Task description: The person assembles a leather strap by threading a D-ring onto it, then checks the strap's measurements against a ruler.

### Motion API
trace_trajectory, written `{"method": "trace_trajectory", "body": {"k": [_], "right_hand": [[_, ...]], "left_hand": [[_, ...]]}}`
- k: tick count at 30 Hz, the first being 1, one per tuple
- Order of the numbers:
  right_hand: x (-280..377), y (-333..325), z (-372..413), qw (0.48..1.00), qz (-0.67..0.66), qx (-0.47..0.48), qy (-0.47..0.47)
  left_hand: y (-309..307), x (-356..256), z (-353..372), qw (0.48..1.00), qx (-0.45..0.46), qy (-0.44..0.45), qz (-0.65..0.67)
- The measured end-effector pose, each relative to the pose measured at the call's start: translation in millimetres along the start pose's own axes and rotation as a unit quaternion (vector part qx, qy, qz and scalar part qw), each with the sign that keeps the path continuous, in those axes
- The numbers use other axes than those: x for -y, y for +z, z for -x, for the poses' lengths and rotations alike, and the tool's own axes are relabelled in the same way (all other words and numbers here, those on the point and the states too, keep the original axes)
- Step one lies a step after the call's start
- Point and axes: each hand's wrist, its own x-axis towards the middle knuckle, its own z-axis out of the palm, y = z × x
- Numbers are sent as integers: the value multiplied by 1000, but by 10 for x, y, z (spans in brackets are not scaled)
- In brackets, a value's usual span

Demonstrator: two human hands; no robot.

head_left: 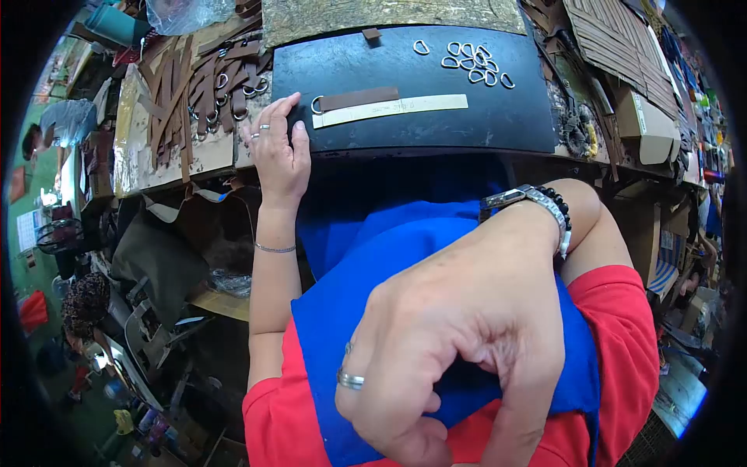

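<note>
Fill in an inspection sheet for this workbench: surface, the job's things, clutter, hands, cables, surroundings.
Surface: black board on a worn bench, mostly bare.
Job's things: brown strap with a ring at its end, lying beside a pale strip; loose D-rings further back.
Clutter: pile of ringed brown straps left of the board; cardboard boxes on the right.
Hands: left hand flat and open on the board's near-left edge, close to the strap's ring; right hand curled near the camera, contents unclear.
Cables: nothing seen.
Surroundings: crowded workshop; another person at far left.
</note>
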Motion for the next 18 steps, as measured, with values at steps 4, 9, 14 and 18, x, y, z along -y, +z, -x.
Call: {"method": "trace_trajectory", "body": {"k": [4, 9, 14, 18], "right_hand": [[-8, -7, -20, 1000, -13, 8, -4], [-3, -15, -9, 1000, -25, 18, -3], [26, -23, 24, 999, -32, 20, -5], [47, -32, 36, 999, -39, 16, -7]], "left_hand": [[-96, -121, -85, 999, 32, -16, -39], [-147, -194, -199, 995, 66, -35, -67], [-139, -219, -246, 991, 75, -17, -106], [-116, -214, -246, 992, 86, -60, -72]]}}
